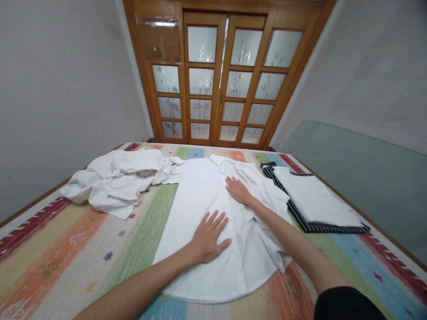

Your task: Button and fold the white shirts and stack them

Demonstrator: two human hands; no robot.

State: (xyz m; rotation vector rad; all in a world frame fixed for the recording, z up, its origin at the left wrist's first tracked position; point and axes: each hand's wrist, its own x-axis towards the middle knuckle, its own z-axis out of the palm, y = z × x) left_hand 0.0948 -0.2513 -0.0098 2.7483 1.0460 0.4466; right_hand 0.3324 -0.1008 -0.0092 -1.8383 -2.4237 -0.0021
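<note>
A white short-sleeved shirt (pixel 193 191) lies spread out in front of me, its collar pointing away and its rounded hem toward me. My left hand (pixel 209 238) rests flat on the lower middle of the shirt, fingers spread. Higher up, near the front placket, my right hand (pixel 237 190) lies palm down with its fingers stretched out. The left half of the shirt looks smooth. Loose folds run through the right half, beside and under my right forearm.
A crumpled heap of white cloth (pixel 116 178) lies at the left, touching the shirt's left sleeve. On the right sits a folded white garment (pixel 316 200) atop black striped cloth (pixel 333 229). A striped, patterned cover (pixel 133 249) lies beneath everything. Wood-and-glass doors (pixel 202 84) stand beyond.
</note>
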